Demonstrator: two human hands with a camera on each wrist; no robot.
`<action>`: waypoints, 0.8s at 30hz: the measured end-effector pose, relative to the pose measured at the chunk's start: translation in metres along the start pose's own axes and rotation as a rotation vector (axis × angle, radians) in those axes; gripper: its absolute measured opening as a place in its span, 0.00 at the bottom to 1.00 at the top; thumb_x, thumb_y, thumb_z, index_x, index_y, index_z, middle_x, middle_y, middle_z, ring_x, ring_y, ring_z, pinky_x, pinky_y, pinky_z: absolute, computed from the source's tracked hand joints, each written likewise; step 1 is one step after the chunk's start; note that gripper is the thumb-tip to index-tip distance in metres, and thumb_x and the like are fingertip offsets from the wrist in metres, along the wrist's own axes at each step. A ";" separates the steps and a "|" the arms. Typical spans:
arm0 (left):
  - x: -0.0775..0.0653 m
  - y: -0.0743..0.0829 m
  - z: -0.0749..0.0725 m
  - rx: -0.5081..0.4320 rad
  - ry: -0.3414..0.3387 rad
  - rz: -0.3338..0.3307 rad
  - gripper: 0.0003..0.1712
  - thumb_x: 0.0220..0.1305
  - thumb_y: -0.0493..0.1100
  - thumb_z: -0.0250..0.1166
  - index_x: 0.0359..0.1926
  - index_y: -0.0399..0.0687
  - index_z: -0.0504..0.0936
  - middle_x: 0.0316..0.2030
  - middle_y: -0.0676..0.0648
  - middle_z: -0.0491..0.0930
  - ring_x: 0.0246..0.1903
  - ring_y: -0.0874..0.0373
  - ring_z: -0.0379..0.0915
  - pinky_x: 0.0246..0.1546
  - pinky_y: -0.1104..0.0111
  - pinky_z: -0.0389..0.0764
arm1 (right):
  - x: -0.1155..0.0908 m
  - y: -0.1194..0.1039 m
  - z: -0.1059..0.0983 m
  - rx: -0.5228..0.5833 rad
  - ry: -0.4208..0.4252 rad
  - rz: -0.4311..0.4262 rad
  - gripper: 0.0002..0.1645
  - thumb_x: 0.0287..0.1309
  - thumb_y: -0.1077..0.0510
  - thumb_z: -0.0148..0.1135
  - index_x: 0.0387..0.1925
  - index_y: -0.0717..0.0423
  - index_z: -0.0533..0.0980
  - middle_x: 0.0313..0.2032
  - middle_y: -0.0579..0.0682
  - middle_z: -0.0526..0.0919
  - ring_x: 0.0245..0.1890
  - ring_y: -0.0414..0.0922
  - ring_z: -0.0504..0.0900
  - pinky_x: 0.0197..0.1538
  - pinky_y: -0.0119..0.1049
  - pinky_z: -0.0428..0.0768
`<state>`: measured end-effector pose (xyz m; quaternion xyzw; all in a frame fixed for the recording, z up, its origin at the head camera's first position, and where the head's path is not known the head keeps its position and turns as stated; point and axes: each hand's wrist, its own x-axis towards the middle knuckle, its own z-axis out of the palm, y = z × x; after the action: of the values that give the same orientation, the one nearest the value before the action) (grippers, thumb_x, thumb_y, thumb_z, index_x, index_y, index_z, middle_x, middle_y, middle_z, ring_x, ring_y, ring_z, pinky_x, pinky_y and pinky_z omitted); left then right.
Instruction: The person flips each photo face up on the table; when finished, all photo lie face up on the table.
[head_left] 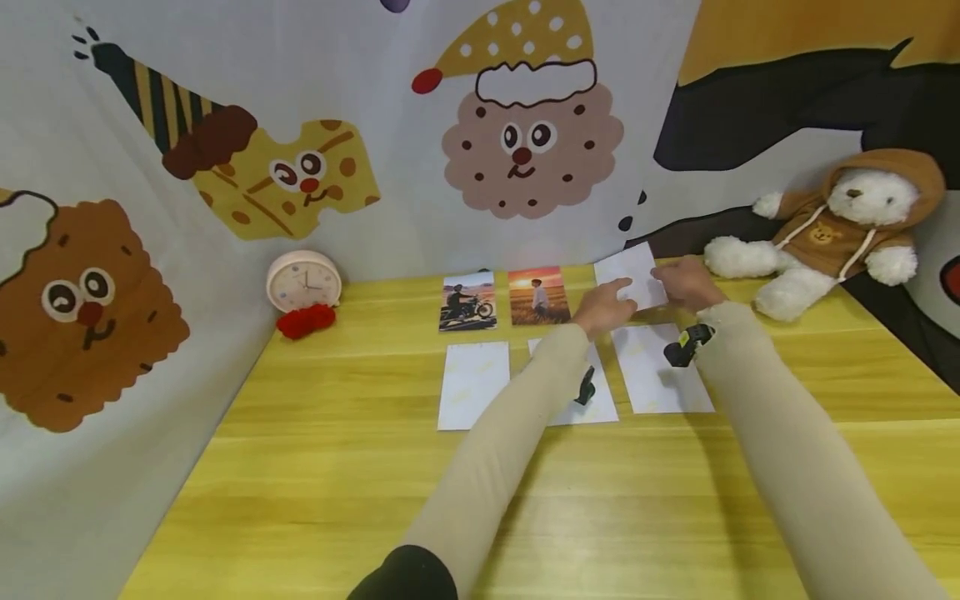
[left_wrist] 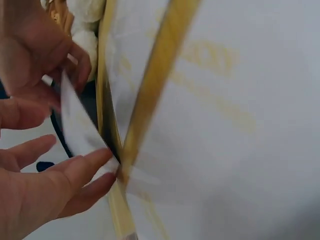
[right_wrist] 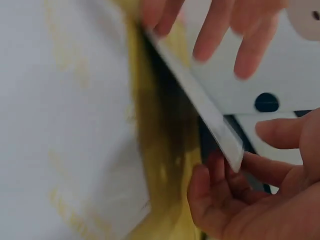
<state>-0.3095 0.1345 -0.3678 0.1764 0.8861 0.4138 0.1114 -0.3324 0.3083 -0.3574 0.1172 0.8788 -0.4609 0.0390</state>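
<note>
A white card (head_left: 626,271) is tilted up off the table at the right end of the back row. My right hand (head_left: 686,283) holds its right corner, with curled fingers (right_wrist: 202,187) at the edge and the thumb standing apart. At the card's near left edge my left hand (head_left: 606,307) touches it with fairly straight fingers (left_wrist: 95,162). The card's underside looks dark in the right wrist view; any picture there cannot be made out. To the left lie a motorcycle picture card (head_left: 468,302) and a sunset field picture card (head_left: 538,297).
In front lie a left white sheet (head_left: 472,383), a middle white sheet (head_left: 600,400) partly under my left forearm, and a right white sheet (head_left: 652,367). A pink clock (head_left: 303,282) and a red plush object (head_left: 306,321) stand at back left. A teddy bear (head_left: 840,225) sits at back right.
</note>
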 end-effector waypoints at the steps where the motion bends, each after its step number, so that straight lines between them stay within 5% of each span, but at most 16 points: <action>1: 0.001 0.002 0.000 0.015 0.016 0.011 0.30 0.71 0.46 0.53 0.73 0.60 0.68 0.70 0.52 0.72 0.58 0.59 0.73 0.65 0.71 0.73 | -0.001 -0.003 0.000 0.068 -0.019 0.001 0.23 0.74 0.53 0.46 0.53 0.71 0.73 0.40 0.64 0.80 0.42 0.55 0.80 0.45 0.43 0.85; 3: 0.003 0.006 0.001 0.035 0.045 0.030 0.29 0.72 0.47 0.52 0.73 0.61 0.69 0.69 0.53 0.74 0.59 0.59 0.74 0.65 0.74 0.72 | -0.004 -0.008 0.001 0.172 -0.080 -0.003 0.34 0.77 0.49 0.40 0.71 0.70 0.60 0.66 0.71 0.67 0.66 0.61 0.69 0.66 0.53 0.78; 5: 0.005 0.010 0.001 0.032 0.072 0.031 0.28 0.73 0.47 0.51 0.72 0.63 0.69 0.67 0.54 0.75 0.55 0.62 0.74 0.60 0.76 0.72 | -0.008 -0.013 0.001 0.273 -0.155 -0.006 0.42 0.78 0.43 0.34 0.78 0.66 0.42 0.79 0.64 0.42 0.77 0.61 0.48 0.75 0.60 0.62; 9: 0.008 0.016 0.000 -0.066 0.102 0.023 0.27 0.76 0.47 0.50 0.73 0.64 0.68 0.63 0.53 0.78 0.36 0.61 0.73 0.42 0.74 0.74 | -0.013 -0.020 0.004 0.365 -0.213 -0.035 0.45 0.76 0.35 0.23 0.79 0.62 0.42 0.72 0.63 0.57 0.66 0.55 0.66 0.73 0.53 0.68; 12: 0.008 0.018 -0.002 -0.129 0.136 0.022 0.26 0.78 0.50 0.49 0.73 0.64 0.68 0.62 0.53 0.80 0.39 0.61 0.78 0.41 0.73 0.77 | -0.017 -0.022 0.007 0.379 -0.209 -0.047 0.46 0.75 0.33 0.19 0.79 0.59 0.47 0.60 0.53 0.66 0.54 0.46 0.72 0.66 0.46 0.74; 14: 0.008 0.019 -0.003 -0.187 0.166 0.010 0.26 0.78 0.53 0.48 0.73 0.65 0.68 0.63 0.53 0.80 0.49 0.61 0.80 0.46 0.72 0.80 | -0.018 -0.023 0.009 0.385 -0.209 -0.053 0.42 0.77 0.35 0.23 0.79 0.56 0.49 0.57 0.49 0.68 0.52 0.44 0.73 0.66 0.45 0.75; 18: 0.007 0.020 -0.006 -0.299 0.195 -0.034 0.26 0.78 0.58 0.47 0.73 0.68 0.67 0.63 0.53 0.79 0.60 0.56 0.77 0.54 0.65 0.82 | -0.018 -0.023 0.015 0.372 -0.212 -0.069 0.37 0.78 0.41 0.36 0.80 0.52 0.50 0.60 0.49 0.69 0.57 0.47 0.74 0.72 0.51 0.71; 24: 0.005 0.017 -0.009 -0.321 0.233 -0.042 0.24 0.78 0.55 0.50 0.72 0.68 0.68 0.59 0.51 0.80 0.54 0.57 0.79 0.48 0.66 0.83 | -0.017 -0.021 0.024 0.331 -0.200 -0.109 0.35 0.77 0.48 0.43 0.80 0.47 0.51 0.70 0.58 0.66 0.62 0.51 0.73 0.72 0.56 0.70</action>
<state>-0.3138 0.1407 -0.3490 0.0888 0.8192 0.5650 0.0436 -0.3224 0.2742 -0.3516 0.0278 0.7880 -0.6097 0.0811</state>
